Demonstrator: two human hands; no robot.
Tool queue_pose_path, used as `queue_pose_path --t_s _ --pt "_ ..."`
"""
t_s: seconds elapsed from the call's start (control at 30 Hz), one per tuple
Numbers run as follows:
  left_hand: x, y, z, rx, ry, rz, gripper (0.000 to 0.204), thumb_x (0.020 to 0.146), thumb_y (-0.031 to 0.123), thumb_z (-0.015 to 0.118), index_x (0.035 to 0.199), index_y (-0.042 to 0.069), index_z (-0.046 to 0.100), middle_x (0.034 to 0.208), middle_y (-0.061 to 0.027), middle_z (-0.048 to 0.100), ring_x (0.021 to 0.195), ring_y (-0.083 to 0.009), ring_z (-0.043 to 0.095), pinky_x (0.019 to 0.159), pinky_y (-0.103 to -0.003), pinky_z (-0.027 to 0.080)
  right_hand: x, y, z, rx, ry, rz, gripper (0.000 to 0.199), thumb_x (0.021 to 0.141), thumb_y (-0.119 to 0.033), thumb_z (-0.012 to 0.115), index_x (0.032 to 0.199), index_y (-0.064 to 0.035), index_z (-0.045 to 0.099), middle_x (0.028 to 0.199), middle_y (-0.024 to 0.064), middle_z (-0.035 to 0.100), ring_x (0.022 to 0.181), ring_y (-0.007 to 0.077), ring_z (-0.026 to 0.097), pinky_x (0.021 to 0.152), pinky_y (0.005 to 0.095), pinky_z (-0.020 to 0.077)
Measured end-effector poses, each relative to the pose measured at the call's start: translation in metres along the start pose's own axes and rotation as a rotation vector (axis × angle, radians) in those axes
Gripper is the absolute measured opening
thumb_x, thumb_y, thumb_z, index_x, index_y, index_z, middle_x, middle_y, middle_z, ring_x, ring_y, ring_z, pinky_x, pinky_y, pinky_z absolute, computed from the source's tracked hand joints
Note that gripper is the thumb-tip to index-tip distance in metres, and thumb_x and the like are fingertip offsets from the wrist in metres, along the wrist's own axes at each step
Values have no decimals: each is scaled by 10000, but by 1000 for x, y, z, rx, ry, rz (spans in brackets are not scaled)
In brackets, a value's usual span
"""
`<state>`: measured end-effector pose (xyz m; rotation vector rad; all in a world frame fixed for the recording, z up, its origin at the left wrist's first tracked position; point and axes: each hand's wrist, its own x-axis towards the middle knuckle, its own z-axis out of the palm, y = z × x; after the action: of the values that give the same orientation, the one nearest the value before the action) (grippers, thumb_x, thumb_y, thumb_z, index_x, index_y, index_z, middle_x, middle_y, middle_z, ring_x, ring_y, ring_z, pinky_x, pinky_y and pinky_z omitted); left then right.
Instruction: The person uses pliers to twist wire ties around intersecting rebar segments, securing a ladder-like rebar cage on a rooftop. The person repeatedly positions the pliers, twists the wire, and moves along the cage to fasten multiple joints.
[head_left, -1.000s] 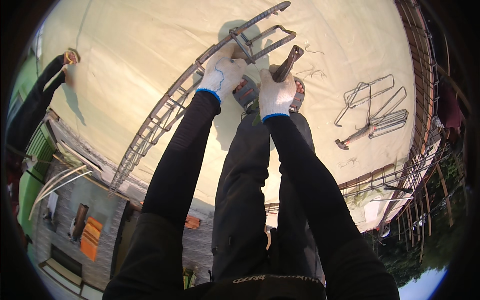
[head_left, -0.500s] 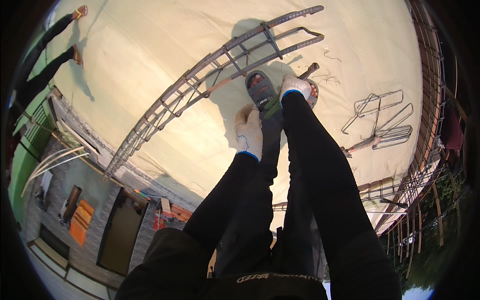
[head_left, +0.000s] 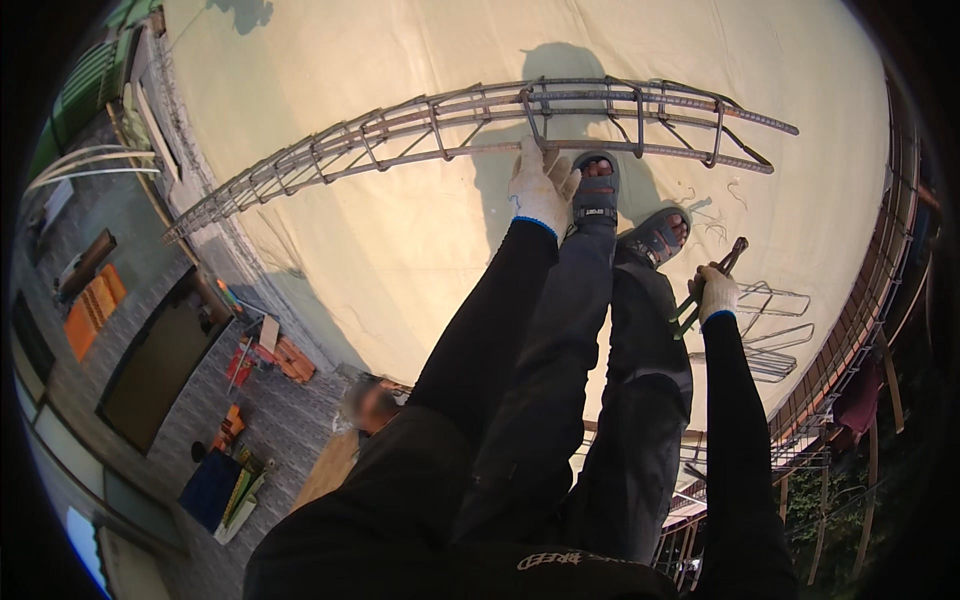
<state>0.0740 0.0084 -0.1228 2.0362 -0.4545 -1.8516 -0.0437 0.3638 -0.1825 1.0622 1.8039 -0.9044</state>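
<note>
A long rebar cage, built of ribbed bars and square stirrups, lies across the pale sheet in front of my feet. My left hand, in a white knit glove with a blue cuff, is closed on the cage's near bar beside a stirrup. Away to the right, my gloved right hand grips a pair of end-cutting pincers. Their rusty jaws point up and away, and the green handles come out below the fist.
Several bent wire stirrups lie right of my right hand. My sandalled feet stand on the pale sheet. More rebar lines the right edge. At lower left, beyond the sheet's edge, are orange bricks and a person.
My left hand has moved up and taken hold of the rebar cage. The right hand with the pincers has swung out to the right. The view has turned, and the cage now lies more level.
</note>
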Motion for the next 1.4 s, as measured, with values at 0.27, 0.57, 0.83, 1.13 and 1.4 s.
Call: queue_pose_path --t_s 0.27,0.57,0.83,1.13,1.4 --pt "17 57 -26 409 -139 -154 372 1069 472 707 1114 104 749 993 -24 758 774 -140 678 697 -333 591 -174 -59 33 -429 -563 81 495 1038 24 545 1532 11 509 1274 123 743 987 247 795 836 447 707" --pt "22 45 -24 472 -188 -200 373 1089 445 682 1212 97 731 1084 -13 732 935 -150 680 858 -367 597 -272 -124 94 -458 -756 60 585 1000 61 519 1584 24 489 1404 188 708 1198 303 754 1021 483 675" --pt "65 -2 -38 551 19 15 639 1020 539 706 1213 -70 732 1110 -238 786 1048 -359 760 935 -449 587 -258 -217 143 -1079 -645 -474 479 983 -11 508 1448 60 595 1287 202 759 1110 327 769 988 481 643" --pt "54 2 -28 602 -12 79 561 1040 513 680 1082 -37 784 1079 -249 809 1035 -413 773 942 -481 570 -217 -248 32 -99 -703 222 374 1000 77 521 1360 11 601 1473 323 629 1313 496 693 1121 703 586" --pt "5 -5 30 172 258 -15 452 1133 448 547 1247 44 714 985 -120 799 833 -274 765 749 -425 592 -220 -350 32 -797 -594 0 388 908 23 585 1289 -34 625 1215 136 685 1073 314 736 975 515 642"
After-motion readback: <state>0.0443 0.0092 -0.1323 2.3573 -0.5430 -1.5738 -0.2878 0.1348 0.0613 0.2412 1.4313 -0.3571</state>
